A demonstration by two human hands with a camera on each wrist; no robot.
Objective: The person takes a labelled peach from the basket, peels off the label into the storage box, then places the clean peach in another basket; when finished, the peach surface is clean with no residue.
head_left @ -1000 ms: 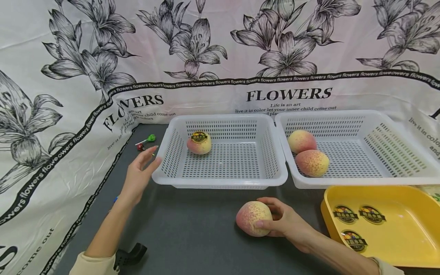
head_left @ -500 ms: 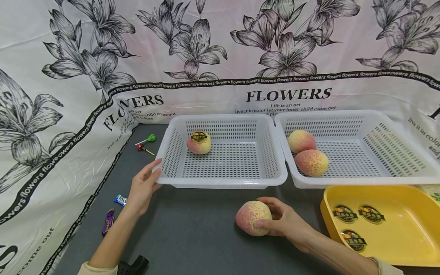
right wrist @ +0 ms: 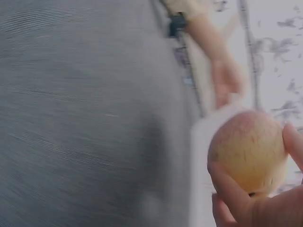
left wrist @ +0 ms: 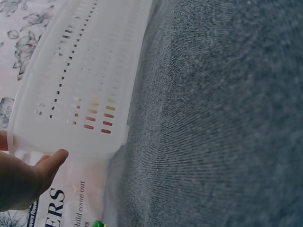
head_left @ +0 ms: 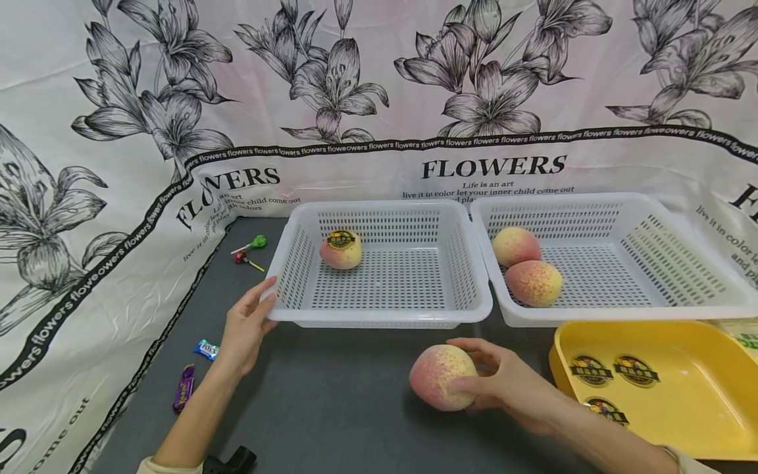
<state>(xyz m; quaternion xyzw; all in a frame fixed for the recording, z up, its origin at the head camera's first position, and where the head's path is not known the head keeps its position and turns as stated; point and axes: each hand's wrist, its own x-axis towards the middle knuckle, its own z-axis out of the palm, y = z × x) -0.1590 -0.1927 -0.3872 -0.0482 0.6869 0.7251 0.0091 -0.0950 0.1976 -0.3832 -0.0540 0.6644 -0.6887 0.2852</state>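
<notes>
My right hand (head_left: pixel 512 385) holds a pink and yellow peach (head_left: pixel 439 378) between thumb and fingers, just above the dark table in front of the left basket. In the right wrist view the peach (right wrist: pixel 248 151) fills the grip. At the near left corner of the left white plastic basket (head_left: pixel 379 317), my left hand (head_left: pixel 245 329) pinches the rim. The left wrist view has the thumb (left wrist: pixel 52 163) outside the basket wall and a finger over its edge. A peach with a black and gold sticker (head_left: pixel 341 250) sits inside that basket.
A right white basket (head_left: pixel 628 313) holds two peaches (head_left: pixel 533 283) without visible stickers. In front of it stands a yellow tray (head_left: pixel 699 388) with several round stickers (head_left: pixel 636 370). Lollipops (head_left: pixel 251 243), a blue-wrapped candy (head_left: pixel 206 349) and a purple-wrapped candy (head_left: pixel 184 388) lie at left.
My left hand moved from beside the left basket onto its near left corner and took hold of the rim. The right hand has just lifted the peach slightly and shifted it a little rightward.
</notes>
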